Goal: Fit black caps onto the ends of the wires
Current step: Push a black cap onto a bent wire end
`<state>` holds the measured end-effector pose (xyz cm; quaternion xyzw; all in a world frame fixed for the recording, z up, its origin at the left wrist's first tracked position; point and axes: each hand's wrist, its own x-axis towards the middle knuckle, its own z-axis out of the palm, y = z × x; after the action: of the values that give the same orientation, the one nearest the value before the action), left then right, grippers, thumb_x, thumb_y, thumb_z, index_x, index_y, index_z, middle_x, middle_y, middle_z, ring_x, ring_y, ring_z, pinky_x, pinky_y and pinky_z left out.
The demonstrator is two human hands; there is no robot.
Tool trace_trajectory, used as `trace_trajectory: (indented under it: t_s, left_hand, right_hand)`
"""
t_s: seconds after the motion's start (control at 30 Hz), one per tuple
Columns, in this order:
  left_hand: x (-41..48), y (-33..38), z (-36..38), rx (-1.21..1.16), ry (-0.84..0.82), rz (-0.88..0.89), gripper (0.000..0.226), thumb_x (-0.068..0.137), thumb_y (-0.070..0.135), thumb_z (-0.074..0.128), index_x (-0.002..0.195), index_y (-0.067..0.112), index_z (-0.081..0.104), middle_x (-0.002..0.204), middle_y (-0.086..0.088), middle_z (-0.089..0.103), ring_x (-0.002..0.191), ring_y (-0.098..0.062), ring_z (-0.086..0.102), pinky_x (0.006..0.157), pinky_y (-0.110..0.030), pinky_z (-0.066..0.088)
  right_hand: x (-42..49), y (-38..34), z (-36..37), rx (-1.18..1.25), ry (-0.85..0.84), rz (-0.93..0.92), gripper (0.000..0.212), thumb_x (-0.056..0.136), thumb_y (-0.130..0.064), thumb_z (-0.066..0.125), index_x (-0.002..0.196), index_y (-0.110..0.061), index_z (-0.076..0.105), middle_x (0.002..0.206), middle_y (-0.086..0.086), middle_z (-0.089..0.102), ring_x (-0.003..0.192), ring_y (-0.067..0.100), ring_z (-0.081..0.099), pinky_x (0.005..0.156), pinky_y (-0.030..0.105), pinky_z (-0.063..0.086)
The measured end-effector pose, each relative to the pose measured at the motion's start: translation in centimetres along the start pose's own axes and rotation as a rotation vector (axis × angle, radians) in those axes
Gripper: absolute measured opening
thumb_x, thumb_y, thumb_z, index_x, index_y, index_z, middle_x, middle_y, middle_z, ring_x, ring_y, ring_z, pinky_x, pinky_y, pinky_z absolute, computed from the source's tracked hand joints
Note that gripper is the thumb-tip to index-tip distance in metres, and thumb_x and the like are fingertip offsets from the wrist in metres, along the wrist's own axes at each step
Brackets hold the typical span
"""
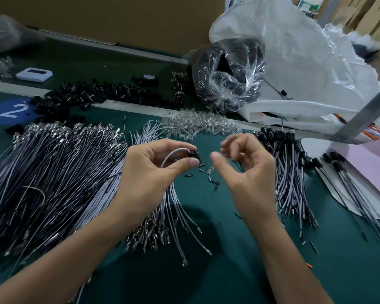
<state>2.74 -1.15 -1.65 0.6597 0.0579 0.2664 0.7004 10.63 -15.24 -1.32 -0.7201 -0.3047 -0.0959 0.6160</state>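
My left hand (154, 170) pinches a black cap (194, 155) between thumb and fingers, with a white wire (173, 155) looping out of the cap back into the palm. My right hand (244, 170) hovers just right of the cap, fingers loosely curled and blurred, holding nothing that I can see. A big bundle of uncapped wires (53, 178) lies at the left. Another bunch of white wires (176, 216) hangs below my left hand. Wires with black caps fitted (287, 172) are piled at the right. Loose black caps (92, 95) are heaped at the back.
The green mat (228, 260) carries small black sleeves and scraps (201, 167) under my hands. Clear plastic parts (198, 125) lie behind. A clear bag of black parts (226, 73) and a white sack (305, 62) stand at the back right, pink paper (369, 172) at the right edge.
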Motion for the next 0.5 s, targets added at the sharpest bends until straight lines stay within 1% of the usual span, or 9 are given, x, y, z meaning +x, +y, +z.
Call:
trace_trajectory:
  t_s: [0.07, 0.1, 0.17, 0.2, 0.27, 0.3, 0.37, 0.43, 0.5]
  left_hand:
    - [0.03, -0.05, 0.07, 0.024, 0.0, -0.015, 0.022, 0.062, 0.02, 0.079, 0.084, 0.017, 0.077, 0.081, -0.001, 0.077, 0.077, -0.013, 0.073, 0.07, -0.017, 0.055]
    - [0.01, -0.07, 0.09, 0.043, -0.008, -0.017, 0.021, 0.063, 0.019, 0.078, 0.084, 0.017, 0.077, 0.081, 0.0, 0.077, 0.077, -0.012, 0.072, 0.071, -0.017, 0.055]
    - [0.02, -0.16, 0.12, 0.115, -0.016, 0.005, 0.018, 0.068, 0.016, 0.078, 0.085, 0.016, 0.077, 0.082, 0.001, 0.077, 0.077, -0.01, 0.072, 0.073, -0.016, 0.054]
    - [0.07, -0.25, 0.03, 0.159, -0.005, 0.024, 0.017, 0.07, 0.013, 0.079, 0.086, 0.016, 0.077, 0.083, 0.003, 0.077, 0.078, -0.009, 0.072, 0.074, -0.016, 0.054]
    - [0.27, -0.45, -0.29, 0.2, 0.042, 0.031, 0.017, 0.074, 0.007, 0.078, 0.088, 0.016, 0.077, 0.084, 0.005, 0.077, 0.08, -0.009, 0.073, 0.076, -0.017, 0.055]
    - [0.29, -0.52, -0.39, 0.205, 0.059, 0.023, 0.017, 0.075, 0.006, 0.078, 0.088, 0.017, 0.076, 0.084, 0.006, 0.077, 0.081, -0.009, 0.073, 0.077, -0.018, 0.056]
    - [0.14, -0.52, -0.17, 0.219, 0.052, 0.007, 0.017, 0.075, 0.005, 0.078, 0.088, 0.017, 0.076, 0.084, 0.006, 0.077, 0.08, -0.008, 0.073, 0.077, -0.017, 0.056]
    - [0.0, -0.52, 0.12, 0.196, 0.015, -0.011, 0.017, 0.077, 0.002, 0.077, 0.087, 0.015, 0.075, 0.085, 0.004, 0.077, 0.08, -0.007, 0.073, 0.076, -0.016, 0.055]
    - [-0.04, -0.54, 0.18, 0.157, -0.004, -0.014, 0.016, 0.078, -0.001, 0.075, 0.087, 0.013, 0.075, 0.085, 0.002, 0.077, 0.08, -0.008, 0.073, 0.076, -0.015, 0.054]
  right_hand:
    - [0.02, -0.02, -0.23, -0.089, 0.018, 0.019, 0.032, 0.066, -0.002, 0.063, 0.053, -0.022, 0.041, 0.092, -0.007, 0.061, 0.098, 0.014, 0.057, 0.088, 0.03, 0.041]
    - [-0.03, -0.07, -0.18, -0.117, -0.039, 0.063, 0.03, 0.062, -0.005, 0.061, 0.05, -0.025, 0.042, 0.104, -0.013, 0.063, 0.108, 0.012, 0.054, 0.093, 0.029, 0.038]
    - [-0.24, -0.27, 0.11, -0.13, -0.208, 0.163, 0.021, 0.059, -0.011, 0.059, 0.051, -0.03, 0.055, 0.133, -0.024, 0.052, 0.125, 0.004, 0.044, 0.102, 0.026, 0.035]
    - [-0.34, -0.25, 0.24, -0.131, -0.243, 0.184, 0.02, 0.059, -0.014, 0.059, 0.058, -0.033, 0.062, 0.139, -0.026, 0.046, 0.127, 0.0, 0.042, 0.104, 0.023, 0.034]
    - [-0.42, 0.04, 0.41, -0.092, -0.179, 0.178, 0.017, 0.061, -0.014, 0.059, 0.065, -0.03, 0.063, 0.126, -0.02, 0.054, 0.119, -0.001, 0.049, 0.101, 0.027, 0.039]
    - [-0.38, 0.09, 0.46, -0.059, -0.113, 0.167, 0.013, 0.061, -0.012, 0.06, 0.061, -0.025, 0.056, 0.112, -0.015, 0.058, 0.109, 0.001, 0.054, 0.096, 0.031, 0.042]
    - [-0.4, 0.3, 0.39, -0.005, -0.022, 0.141, 0.025, 0.06, -0.006, 0.059, 0.052, -0.021, 0.041, 0.092, -0.009, 0.059, 0.093, 0.005, 0.057, 0.085, 0.035, 0.044]
    - [-0.46, 0.45, 0.4, 0.0, -0.077, 0.149, 0.027, 0.057, -0.005, 0.058, 0.047, -0.022, 0.041, 0.101, -0.011, 0.065, 0.102, 0.003, 0.058, 0.093, 0.039, 0.044]
    - [-0.53, 0.23, 0.52, -0.019, -0.221, 0.209, 0.015, 0.055, -0.01, 0.058, 0.054, -0.025, 0.056, 0.13, -0.014, 0.057, 0.124, -0.003, 0.048, 0.105, 0.034, 0.038]
